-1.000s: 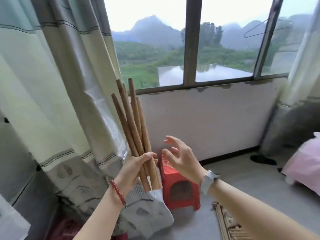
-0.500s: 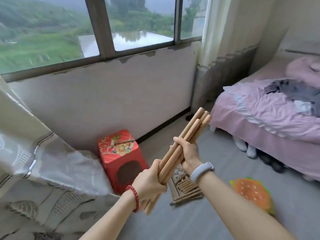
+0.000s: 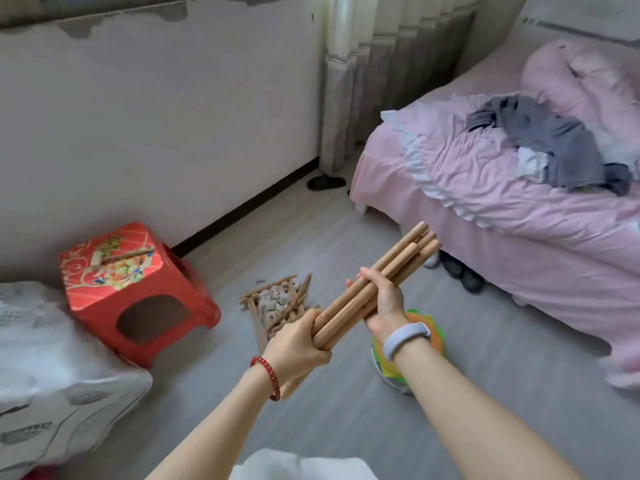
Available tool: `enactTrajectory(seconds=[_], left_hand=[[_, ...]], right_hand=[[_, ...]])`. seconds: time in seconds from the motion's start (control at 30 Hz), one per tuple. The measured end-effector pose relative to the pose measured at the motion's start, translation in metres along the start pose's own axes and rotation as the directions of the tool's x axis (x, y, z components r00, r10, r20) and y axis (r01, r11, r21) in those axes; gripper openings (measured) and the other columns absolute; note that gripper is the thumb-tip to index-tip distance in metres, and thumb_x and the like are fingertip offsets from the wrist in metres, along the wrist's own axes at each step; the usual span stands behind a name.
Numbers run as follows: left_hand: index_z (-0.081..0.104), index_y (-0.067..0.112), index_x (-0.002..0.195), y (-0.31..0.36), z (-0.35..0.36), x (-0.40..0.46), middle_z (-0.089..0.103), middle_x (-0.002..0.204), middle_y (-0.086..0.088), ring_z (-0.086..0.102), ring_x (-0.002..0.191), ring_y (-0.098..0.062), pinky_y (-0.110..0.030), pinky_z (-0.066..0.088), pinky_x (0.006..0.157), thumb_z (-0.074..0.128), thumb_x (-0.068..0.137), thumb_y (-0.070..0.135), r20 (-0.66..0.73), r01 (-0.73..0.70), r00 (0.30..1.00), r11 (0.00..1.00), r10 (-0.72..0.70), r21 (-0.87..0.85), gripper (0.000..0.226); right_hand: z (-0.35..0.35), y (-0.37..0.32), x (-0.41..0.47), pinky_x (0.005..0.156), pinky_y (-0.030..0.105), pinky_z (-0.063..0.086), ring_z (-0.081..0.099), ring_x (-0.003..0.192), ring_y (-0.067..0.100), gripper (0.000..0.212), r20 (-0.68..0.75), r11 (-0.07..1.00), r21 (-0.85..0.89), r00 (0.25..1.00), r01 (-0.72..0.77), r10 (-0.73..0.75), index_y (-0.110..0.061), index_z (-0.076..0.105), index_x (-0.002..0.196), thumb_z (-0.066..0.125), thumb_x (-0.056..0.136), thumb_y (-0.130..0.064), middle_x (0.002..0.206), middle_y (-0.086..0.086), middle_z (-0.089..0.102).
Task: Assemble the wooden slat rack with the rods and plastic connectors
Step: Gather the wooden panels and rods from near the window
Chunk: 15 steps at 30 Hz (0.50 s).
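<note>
A bundle of several wooden rods [image 3: 398, 268] slants from lower left to upper right above the floor. My left hand [image 3: 298, 344], with a red bead bracelet, grips the bundle's lower end. My right hand [image 3: 384, 303], with a grey wristband, holds the bundle at its middle from below. On the grey floor behind the hands lies a pile of wooden slats [image 3: 254, 306] with white plastic connectors [image 3: 277, 299] heaped on it. One more rod with a connector [image 3: 121, 256] lies on top of the red stool [image 3: 138, 299].
A pink bed [image 3: 502, 202] fills the right side, with grey clothes [image 3: 547, 143] on it. A burger-shaped cushion [image 3: 412, 355] lies under my right wrist. A curtain-draped mass [image 3: 52, 375] stands at left. Slippers [image 3: 325, 182] sit by the wall.
The view swung from the window down to the floor. The rods went from upright in my left hand alone to a slanted bundle held by both hands.
</note>
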<state>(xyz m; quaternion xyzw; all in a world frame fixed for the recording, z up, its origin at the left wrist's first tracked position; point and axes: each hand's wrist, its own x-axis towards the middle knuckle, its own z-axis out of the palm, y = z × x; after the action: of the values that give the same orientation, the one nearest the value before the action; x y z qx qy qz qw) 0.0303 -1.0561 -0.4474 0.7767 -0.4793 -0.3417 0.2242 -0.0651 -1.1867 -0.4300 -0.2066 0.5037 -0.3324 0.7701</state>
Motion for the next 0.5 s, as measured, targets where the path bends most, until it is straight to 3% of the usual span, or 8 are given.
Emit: enactTrajectory(seconds=[0.13, 0.27, 0.4, 0.5], left_hand=[[0.044, 0.032, 0.122, 0.01, 0.01, 0.044, 0.061, 0.108, 0.012, 0.058, 0.094, -0.011, -0.024, 0.042, 0.073, 0.067, 0.075, 0.042, -0.022, -0.023, 0.999, 0.992, 0.026, 0.125, 0.053], [0.035, 0.028, 0.134, 0.005, 0.007, 0.096, 0.05, 0.124, 0.006, 0.052, 0.109, -0.014, -0.027, 0.042, 0.088, 0.061, 0.08, 0.051, -0.04, -0.071, 0.996, 0.97, 0.082, 0.231, 0.064], [0.034, 0.029, 0.135, 0.007, -0.005, 0.162, 0.051, 0.125, 0.004, 0.05, 0.113, -0.02, -0.032, 0.038, 0.091, 0.059, 0.08, 0.053, -0.089, -0.062, 0.992, 0.948, 0.094, 0.311, 0.065], [0.035, 0.027, 0.131, 0.01, -0.021, 0.2, 0.057, 0.118, 0.003, 0.057, 0.106, -0.021, -0.032, 0.044, 0.081, 0.063, 0.076, 0.049, -0.066, -0.045, 0.996, 0.954, 0.068, 0.296, 0.066]], right_hand=[[-0.009, -0.025, 0.047, 0.057, 0.029, 0.053, 0.061, 0.058, 0.022, 0.015, -0.105, 1.0, 0.005, 0.994, -0.01, 0.01, -0.009, 0.052, 0.076, 0.066, 0.08, -0.003, 0.068, 0.006, 0.055], [-0.001, -0.036, 0.096, 0.057, 0.029, 0.051, 0.06, 0.062, 0.024, 0.022, -0.222, 1.0, 0.003, 0.975, 0.004, -0.003, -0.009, 0.053, 0.094, 0.067, 0.077, -0.008, 0.078, 0.012, 0.061], [0.031, -0.046, 0.143, 0.067, 0.036, 0.053, 0.061, 0.078, 0.029, 0.027, -0.246, 0.999, -0.015, 0.968, 0.048, -0.05, -0.01, 0.054, 0.098, 0.069, 0.076, -0.009, 0.093, 0.013, 0.062], [0.06, -0.054, 0.168, 0.066, 0.035, 0.051, 0.061, 0.072, 0.026, 0.03, -0.189, 0.998, -0.066, 0.981, 0.024, -0.036, -0.01, 0.052, 0.1, 0.069, 0.076, -0.01, 0.086, 0.011, 0.061]])
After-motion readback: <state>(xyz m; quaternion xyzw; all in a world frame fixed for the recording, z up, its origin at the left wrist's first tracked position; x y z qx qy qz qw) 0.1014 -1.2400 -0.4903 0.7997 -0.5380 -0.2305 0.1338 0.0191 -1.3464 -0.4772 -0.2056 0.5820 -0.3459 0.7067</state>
